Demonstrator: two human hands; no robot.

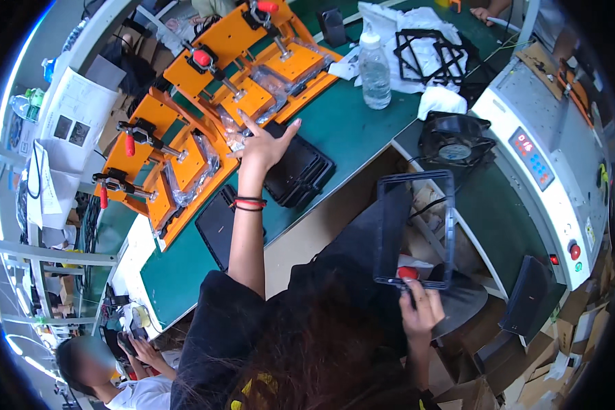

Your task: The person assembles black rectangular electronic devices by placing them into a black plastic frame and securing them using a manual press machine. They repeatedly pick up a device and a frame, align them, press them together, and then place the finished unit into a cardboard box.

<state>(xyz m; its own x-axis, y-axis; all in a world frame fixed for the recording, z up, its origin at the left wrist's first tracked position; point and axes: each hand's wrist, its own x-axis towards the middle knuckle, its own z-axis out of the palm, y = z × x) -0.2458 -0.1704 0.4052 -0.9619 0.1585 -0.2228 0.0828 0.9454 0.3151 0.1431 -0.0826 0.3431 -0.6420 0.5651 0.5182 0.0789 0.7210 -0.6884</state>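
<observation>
- Pinches the frame [417, 175] by its lower edge in the right hand [422, 306]
- Holds it in the air, right of the stack [302, 171]
- Splays the left hand [263, 147] over the stack's far end, grip released; cannot tell if touching
- Has the panel [216, 225] just beside the stack on the bench [345, 140], with orange jigs [190, 74] beyond

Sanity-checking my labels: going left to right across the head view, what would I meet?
White papers → left hand → black frame held in the right hand → lit control panel → red button. Overlapping items omitted.
</observation>
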